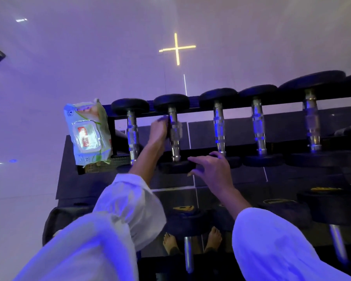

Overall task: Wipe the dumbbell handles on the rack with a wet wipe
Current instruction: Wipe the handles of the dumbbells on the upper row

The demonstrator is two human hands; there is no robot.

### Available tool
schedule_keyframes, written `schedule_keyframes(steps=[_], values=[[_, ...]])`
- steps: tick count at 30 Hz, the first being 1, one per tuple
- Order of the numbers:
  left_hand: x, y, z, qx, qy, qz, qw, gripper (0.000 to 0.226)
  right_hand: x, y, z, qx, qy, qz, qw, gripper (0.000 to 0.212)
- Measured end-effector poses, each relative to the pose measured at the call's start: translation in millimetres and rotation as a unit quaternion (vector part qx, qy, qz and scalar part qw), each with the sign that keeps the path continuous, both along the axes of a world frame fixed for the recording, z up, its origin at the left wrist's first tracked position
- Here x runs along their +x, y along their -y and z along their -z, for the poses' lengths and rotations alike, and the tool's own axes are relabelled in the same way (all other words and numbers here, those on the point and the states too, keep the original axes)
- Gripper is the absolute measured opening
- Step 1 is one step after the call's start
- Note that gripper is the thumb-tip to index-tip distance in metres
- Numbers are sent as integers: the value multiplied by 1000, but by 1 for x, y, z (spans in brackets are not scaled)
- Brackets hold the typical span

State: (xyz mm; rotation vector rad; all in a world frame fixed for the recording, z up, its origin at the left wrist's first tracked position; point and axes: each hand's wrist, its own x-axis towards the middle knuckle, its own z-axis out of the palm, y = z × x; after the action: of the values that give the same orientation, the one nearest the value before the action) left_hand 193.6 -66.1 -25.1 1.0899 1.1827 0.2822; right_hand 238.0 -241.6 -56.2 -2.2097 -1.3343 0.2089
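1. The left hand [159, 131] lies against the left side of the dumbbell handle [175, 136], side-on to the camera. Its fingertips are a dark blur in the blue light. I cannot tell whether its fingers wrap the bar or whether a wet wipe sits under them.
2. The right hand [213, 169] is released, with fingers spread and lightly bent. It is just right of that dumbbell's near head [175, 167]. Whether it touches the head is unclear.
3. The far right of the rack [112, 136] is cut off by the picture's edge. White sleeves [128, 201] cover both forearms.
4. The handle is bright metal, a ridged cylinder with a rough gripping band at its middle. Its heads are round, matt black discs, the far one [171, 102] beyond the left hand's fingertips.
5. The handle's long axis runs straight away from the person. It lies parallel to a neighbouring handle [132, 136] just left of the left hand and to another [219, 128] beyond the right hand.
6. A soft plastic wipe pack [88, 134], pale green with a clear flap lid, stands tilted at the rack's end, well left of the left hand.
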Motion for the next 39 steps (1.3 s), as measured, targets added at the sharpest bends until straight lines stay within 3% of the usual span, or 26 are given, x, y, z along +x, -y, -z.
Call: schedule_keyframes(steps=[2, 4, 8, 14, 17, 19, 21, 22, 24, 27, 29, 33, 35, 39], values=[[-24, 10, 13, 23, -51, 34, 998, 25, -1, 0, -1, -6, 6, 1, 1000, 50], [-50, 20, 18, 102, -105, 64, 987, 16, 0, -1, 0, -4, 11, 2, 1000, 50], [-75, 38, 8, 220, -108, 176, 953, 9, 1, 1, 1, -1, 57, 5, 998, 47], [-69, 41, 1, 286, -141, 184, 930, 9, -4, 2, -3, -16, 70, 56, 996, 40], [-60, 45, -10, 374, -145, 281, 872, 11, -4, 1, -2, -23, 60, 64, 996, 39], [-42, 44, -10, 421, -165, 378, 808, 14, -4, 1, -2, -28, 57, 63, 996, 38], [-27, 44, -10, 437, -203, 455, 749, 17, -5, 2, -4, -35, 55, 61, 996, 36], [-25, 43, -11, 437, -216, 471, 735, 18, -5, 1, -4, -37, 53, 61, 996, 36], [-32, 40, -12, 435, -209, 465, 742, 17, -5, 1, -6, -42, 48, 63, 996, 37], [-59, 33, -18, 411, -186, 382, 806, 14, -5, -1, -6, -41, 52, 71, 995, 39], [-63, 32, -19, 393, -181, 357, 828, 13, -5, -1, -5, -38, 50, 72, 995, 40], [-40, 35, -17, 429, -199, 431, 769, 17, -5, 0, -5, -37, 61, 66, 995, 39], [-43, 35, -15, 433, -185, 428, 771, 19, -5, 0, -5, -37, 58, 63, 996, 39], [-72, 35, -6, 381, -160, 292, 862, 10, -5, 1, -5, -47, 63, 63, 995, 40]])
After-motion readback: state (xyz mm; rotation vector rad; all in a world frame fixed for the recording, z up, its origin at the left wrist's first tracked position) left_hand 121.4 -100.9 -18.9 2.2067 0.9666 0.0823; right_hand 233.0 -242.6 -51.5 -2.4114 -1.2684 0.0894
